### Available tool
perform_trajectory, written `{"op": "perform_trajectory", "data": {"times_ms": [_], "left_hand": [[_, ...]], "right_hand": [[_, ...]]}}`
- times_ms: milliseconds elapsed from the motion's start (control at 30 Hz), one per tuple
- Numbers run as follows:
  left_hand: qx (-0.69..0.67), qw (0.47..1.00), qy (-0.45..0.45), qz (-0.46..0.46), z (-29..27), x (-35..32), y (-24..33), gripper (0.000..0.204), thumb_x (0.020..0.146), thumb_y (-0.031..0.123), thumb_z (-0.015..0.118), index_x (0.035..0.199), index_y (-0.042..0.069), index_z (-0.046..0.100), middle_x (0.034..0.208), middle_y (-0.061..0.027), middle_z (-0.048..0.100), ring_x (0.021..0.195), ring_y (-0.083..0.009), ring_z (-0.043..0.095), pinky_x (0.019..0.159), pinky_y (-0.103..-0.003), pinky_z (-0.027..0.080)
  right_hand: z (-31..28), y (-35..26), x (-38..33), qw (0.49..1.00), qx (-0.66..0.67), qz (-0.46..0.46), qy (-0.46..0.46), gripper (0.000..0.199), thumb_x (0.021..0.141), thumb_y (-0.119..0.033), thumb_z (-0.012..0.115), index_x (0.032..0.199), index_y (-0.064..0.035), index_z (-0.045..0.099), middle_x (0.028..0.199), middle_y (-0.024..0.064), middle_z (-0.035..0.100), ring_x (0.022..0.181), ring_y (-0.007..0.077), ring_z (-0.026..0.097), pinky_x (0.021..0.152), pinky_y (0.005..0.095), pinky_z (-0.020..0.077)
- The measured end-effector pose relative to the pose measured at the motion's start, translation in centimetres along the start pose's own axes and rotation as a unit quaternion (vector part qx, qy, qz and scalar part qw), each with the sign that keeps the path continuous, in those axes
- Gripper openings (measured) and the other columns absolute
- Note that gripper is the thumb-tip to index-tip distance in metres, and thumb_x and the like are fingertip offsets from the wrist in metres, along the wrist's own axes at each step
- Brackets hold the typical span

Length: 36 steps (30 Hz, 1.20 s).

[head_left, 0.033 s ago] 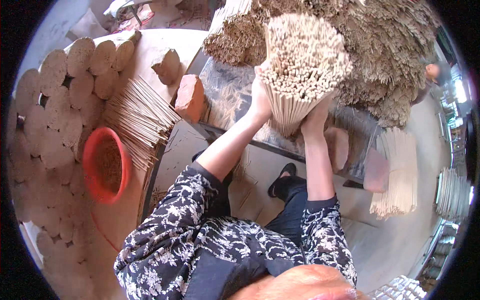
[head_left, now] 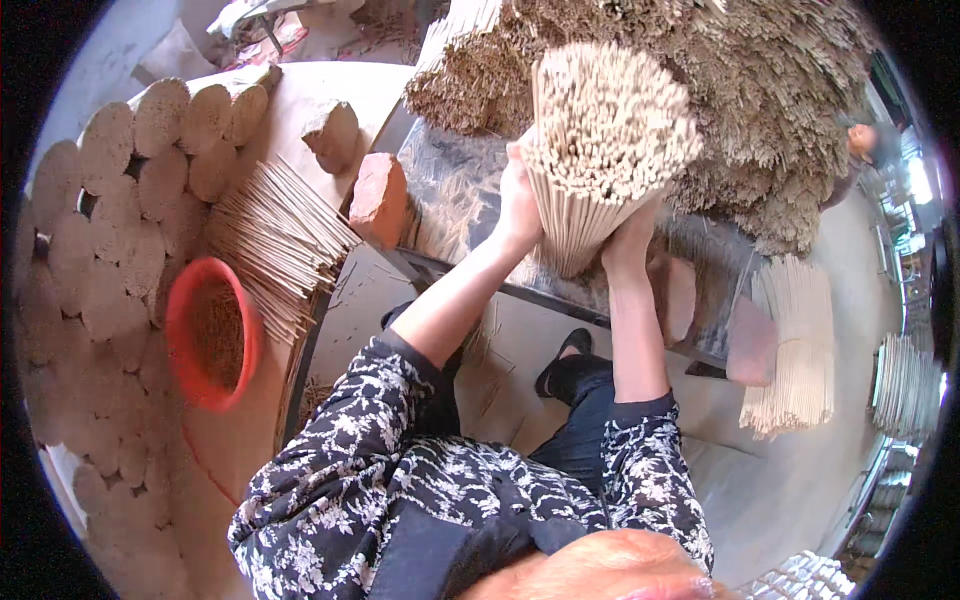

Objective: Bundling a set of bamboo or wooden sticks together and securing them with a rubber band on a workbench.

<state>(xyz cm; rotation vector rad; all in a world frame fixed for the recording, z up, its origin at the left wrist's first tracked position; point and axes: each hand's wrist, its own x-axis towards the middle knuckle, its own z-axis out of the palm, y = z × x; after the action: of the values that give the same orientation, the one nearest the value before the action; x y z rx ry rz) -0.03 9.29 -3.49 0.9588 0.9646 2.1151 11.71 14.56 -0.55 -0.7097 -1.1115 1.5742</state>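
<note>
Fat round bundle of thin pale sticks (head_left: 612, 130)

Left hand (head_left: 518, 205) and right hand (head_left: 632, 242) curled snugly around its sides, lower end over a dusty grey counter (head_left: 450, 185) (touching? can't tell). Brown stick heap (head_left: 775, 110) behind, round red plastic basin (head_left: 254, 335) off left, pale floor (head_left: 860, 290) at right.

A single head-worn fisheye view looked steeply down from close above the patterned sleeves (head_left: 345, 410) and forward toward the hands (head_left: 519, 205) in its upper middle; straight edges bent near its round rim, where the far right seemed too blurred to read.
</note>
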Motion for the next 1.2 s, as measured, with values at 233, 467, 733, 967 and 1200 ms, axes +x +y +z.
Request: {"op": "perform_trajectory", "data": {"times_ms": [233, 467, 733, 967, 1200], "left_hand": [[-0.119, 0.992, 0.048, 0.016, 0.1, -1.5, -3.4, 0.075, 0.094, 0.062, 0.026, 0.139, 0.001, 0.033, 0.135, -0.0106, 0.045, 0.124, -0.0213, 0.042, 0.107, -0.036, 0.030], [-0.113, 0.993, -0.024, 0.010, -1.1, 1.8, -2.5, 0.080, 0.094, 0.063, 0.026, 0.138, -0.003, 0.033, 0.133, -0.0139, 0.047, 0.125, -0.0214, 0.041, 0.107, -0.035, 0.028], [-0.068, 0.996, 0.026, 0.059, 0.2, -0.6, -3.6, 0.081, 0.094, 0.063, 0.026, 0.139, -0.004, 0.032, 0.135, -0.0163, 0.044, 0.126, -0.0237, 0.039, 0.108, -0.038, 0.027], [-0.100, 0.995, -0.002, -0.014, -0.2, 0.1, -1.1, 0.077, 0.094, 0.064, 0.026, 0.138, 0.001, 0.035, 0.131, -0.0115, 0.050, 0.120, -0.0215, 0.048, 0.105, -0.037, 0.034], [-0.104, 0.991, 0.075, 0.042, 1.2, -2.3, -2.7, 0.074, 0.094, 0.063, 0.030, 0.134, 0.003, 0.041, 0.131, -0.0098, 0.051, 0.120, -0.0213, 0.048, 0.103, -0.035, 0.037]], "right_hand": [[-1.0, 2.4, 2.1, 0.997, -0.002, 0.047, -0.063, 0.074, 0.094, -0.063, 0.026, 0.145, -0.0090, 0.028, 0.140, 0.0057, 0.042, 0.125, 0.0210, 0.044, 0.103, 0.0363, 0.0371], [0.4, 1.5, -1.0, 0.995, 0.076, -0.070, 0.003, 0.061, 0.098, -0.044, 0.041, 0.144, -0.0072, 0.027, 0.138, 0.0058, 0.043, 0.125, 0.0203, 0.045, 0.103, 0.0365, 0.0387], [-1.5, 3.1, 3.1, 0.997, 0.012, -0.022, -0.071, 0.055, 0.098, -0.043, 0.039, 0.138, -0.0049, 0.037, 0.131, 0.0075, 0.050, 0.114, 0.0188, 0.053, 0.094, 0.0354, 0.0462], [-1.0, 2.0, 0.6, 0.998, 0.029, -0.046, -0.030, 0.062, 0.098, -0.053, 0.034, 0.143, -0.0117, 0.030, 0.139, 0.0055, 0.042, 0.125, 0.0187, 0.044, 0.102, 0.0366, 0.0394], [-2.7, 4.8, 3.9, 0.995, 0.051, -0.036, -0.082, 0.057, 0.098, -0.044, 0.040, 0.140, -0.0049, 0.035, 0.135, 0.0088, 0.047, 0.120, 0.0225, 0.047, 0.102, 0.0379, 0.0395]]}}
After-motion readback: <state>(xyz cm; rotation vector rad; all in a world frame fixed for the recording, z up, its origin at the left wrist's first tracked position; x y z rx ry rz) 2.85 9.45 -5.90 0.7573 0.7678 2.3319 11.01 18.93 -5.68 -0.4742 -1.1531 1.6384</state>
